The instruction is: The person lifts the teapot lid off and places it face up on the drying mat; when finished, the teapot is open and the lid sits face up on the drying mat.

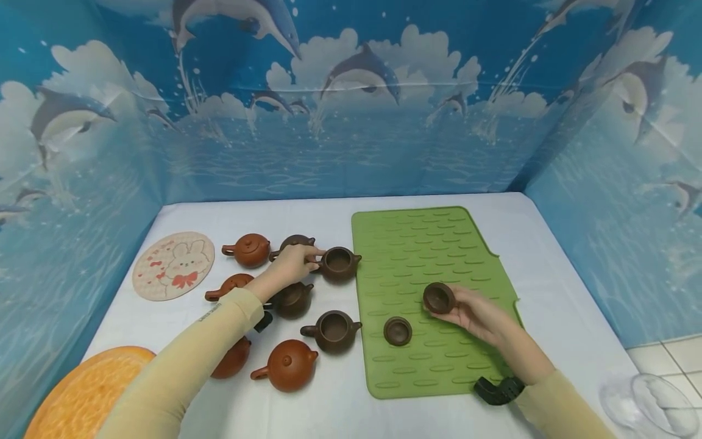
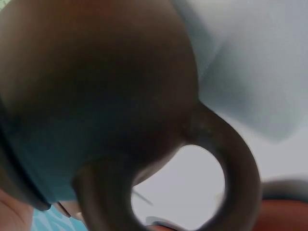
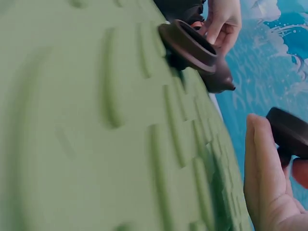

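Observation:
My left hand (image 1: 296, 263) pinches the handle side of a dark brown teapot (image 1: 338, 264), whose top is uncovered. In the right wrist view the left hand (image 3: 225, 24) shows behind a teapot lid (image 3: 190, 48). That dark lid (image 1: 397, 331) lies upside down on the green mat (image 1: 433, 360), knob underneath. Above the mat, my right hand (image 1: 474, 312) holds another dark teapot lid (image 1: 439, 298), its hollow side up; the right wrist view shows this lid (image 3: 291, 132) between thumb and fingers. A dark teapot body with a loop handle (image 2: 240, 173) fills the left wrist view.
Left of the mat stand another uncovered dark teapot (image 1: 335, 331), a reddish teapot (image 1: 290, 364) and several more teapots, some partly behind the left arm. A rabbit-print round mat (image 1: 174, 266) and an orange disc (image 1: 90, 390) lie left. A clear container (image 1: 652, 402) is at lower right.

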The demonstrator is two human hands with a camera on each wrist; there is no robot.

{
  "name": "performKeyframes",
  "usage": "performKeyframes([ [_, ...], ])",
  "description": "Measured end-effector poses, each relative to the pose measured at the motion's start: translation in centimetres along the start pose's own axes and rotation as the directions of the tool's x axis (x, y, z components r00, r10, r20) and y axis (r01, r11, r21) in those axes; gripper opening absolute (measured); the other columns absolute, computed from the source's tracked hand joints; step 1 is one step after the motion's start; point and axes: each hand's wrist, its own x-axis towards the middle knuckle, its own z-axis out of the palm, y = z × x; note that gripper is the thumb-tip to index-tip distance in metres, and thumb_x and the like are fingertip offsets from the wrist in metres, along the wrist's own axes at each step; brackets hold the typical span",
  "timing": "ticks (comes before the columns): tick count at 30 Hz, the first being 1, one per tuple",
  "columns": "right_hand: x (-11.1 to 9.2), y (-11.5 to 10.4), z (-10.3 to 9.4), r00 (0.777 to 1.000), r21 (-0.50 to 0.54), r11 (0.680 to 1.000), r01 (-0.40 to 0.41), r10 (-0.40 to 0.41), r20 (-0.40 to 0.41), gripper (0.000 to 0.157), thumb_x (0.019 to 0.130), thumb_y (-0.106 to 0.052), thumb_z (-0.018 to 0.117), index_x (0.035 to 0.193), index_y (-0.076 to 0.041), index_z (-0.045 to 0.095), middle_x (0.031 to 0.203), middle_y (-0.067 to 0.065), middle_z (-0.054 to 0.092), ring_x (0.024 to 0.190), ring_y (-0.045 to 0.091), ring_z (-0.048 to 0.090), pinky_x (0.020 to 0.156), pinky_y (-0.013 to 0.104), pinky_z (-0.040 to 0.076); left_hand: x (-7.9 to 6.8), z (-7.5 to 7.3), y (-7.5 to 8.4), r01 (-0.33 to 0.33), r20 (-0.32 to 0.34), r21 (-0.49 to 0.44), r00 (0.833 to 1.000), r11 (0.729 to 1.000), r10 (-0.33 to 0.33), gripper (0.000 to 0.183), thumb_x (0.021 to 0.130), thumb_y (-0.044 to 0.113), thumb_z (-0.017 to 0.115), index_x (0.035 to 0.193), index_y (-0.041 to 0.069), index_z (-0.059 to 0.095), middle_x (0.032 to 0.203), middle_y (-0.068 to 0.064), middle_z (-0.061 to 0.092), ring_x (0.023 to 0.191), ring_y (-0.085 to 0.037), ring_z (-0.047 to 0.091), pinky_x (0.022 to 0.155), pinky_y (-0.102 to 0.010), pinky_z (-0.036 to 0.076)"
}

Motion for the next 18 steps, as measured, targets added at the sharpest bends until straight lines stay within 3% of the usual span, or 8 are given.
performKeyframes([
  [4,-1.3,0.6,-0.5,0.999,0.048,0.999,-0.021,0.02,0.026,0.033,0.11,-0.014,0.026,0.124,-0.009,0.055,0.118,0.009,0.067,0.111,0.019,0.067,0.099,0.03,0.051,0.0,-0.1,0.0,-0.011,-0.004,-0.002,1.0,1.0,0.011,0.039,0.095,0.013,0.066,0.134,0.014,0.063,0.104,-0.008,0.073,0.09,-0.018,0.065,0.075,-0.032,0.053],
  [6,-1.7,0.6,-0.4,0.999,-0.012,0.999,-0.037,0.037,-0.005,0.037,0.11,-0.021,0.029,0.136,0.0,0.046,0.121,0.008,0.067,0.112,0.018,0.067,0.099,0.03,0.05,0.0,-0.2,0.0,-0.011,-0.002,-0.006,1.0,1.0,0.011,0.039,0.095,0.013,0.066,0.134,0.013,0.063,0.104,-0.008,0.073,0.088,-0.018,0.064,0.074,-0.031,0.052],
  [8,-2.0,0.5,-0.2,0.995,-0.146,0.987,-0.071,0.059,-0.084,0.051,0.109,-0.027,0.035,0.143,0.01,0.033,0.125,0.01,0.065,0.111,0.015,0.067,0.099,0.028,0.051,0.0,-0.1,0.0,-0.006,0.002,-0.008,1.0,1.0,0.006,0.039,0.095,0.013,0.066,0.134,0.013,0.063,0.104,-0.008,0.072,0.087,-0.017,0.064,0.073,-0.031,0.052],
  [10,-2.4,0.4,0.1,0.982,-0.316,0.94,-0.128,0.075,-0.174,0.066,0.107,-0.03,0.041,0.146,0.019,0.019,0.132,0.019,0.059,0.109,0.011,0.067,0.097,0.025,0.051,-0.1,-0.1,-0.1,0.001,0.007,-0.011,1.0,1.0,-0.001,0.039,0.095,0.013,0.066,0.134,0.014,0.063,0.104,-0.008,0.072,0.086,-0.017,0.063,0.073,-0.03,0.051],
  [13,-2.9,0.2,0.6,0.955,-0.503,0.836,-0.217,0.074,-0.289,0.07,0.106,-0.029,0.046,0.145,0.022,0.02,0.139,0.034,0.046,0.109,0.009,0.065,0.094,0.023,0.053,-0.1,0.0,-0.1,0.002,0.011,-0.013,1.0,1.0,-0.002,0.039,0.095,0.013,0.066,0.134,0.014,0.062,0.104,-0.008,0.072,0.085,-0.017,0.062,0.072,-0.029,0.05],
  [16,-3.4,-0.1,1.0,0.944,-0.584,0.773,-0.248,0.059,-0.324,0.065,0.105,-0.026,0.047,0.144,0.021,0.025,0.144,0.041,0.036,0.115,0.021,0.063,0.093,0.026,0.054,0.0,0.0,0.0,-0.003,0.006,-0.011,1.0,1.0,0.003,0.039,0.095,0.013,0.066,0.134,0.014,0.062,0.103,-0.008,0.072,0.083,-0.017,0.062,0.071,-0.029,0.05],
  [18,-3.8,-0.3,1.2,0.943,-0.614,0.747,-0.255,0.052,-0.328,0.063,0.105,-0.026,0.048,0.143,0.02,0.03,0.141,0.039,0.04,0.117,0.025,0.063,0.092,0.028,0.055,0.0,0.0,0.0,-0.005,0.003,-0.011,1.0,1.0,0.005,0.039,0.095,0.013,0.066,0.134,0.014,0.063,0.103,-0.008,0.072,0.083,-0.017,0.062,0.071,-0.029,0.05],
])
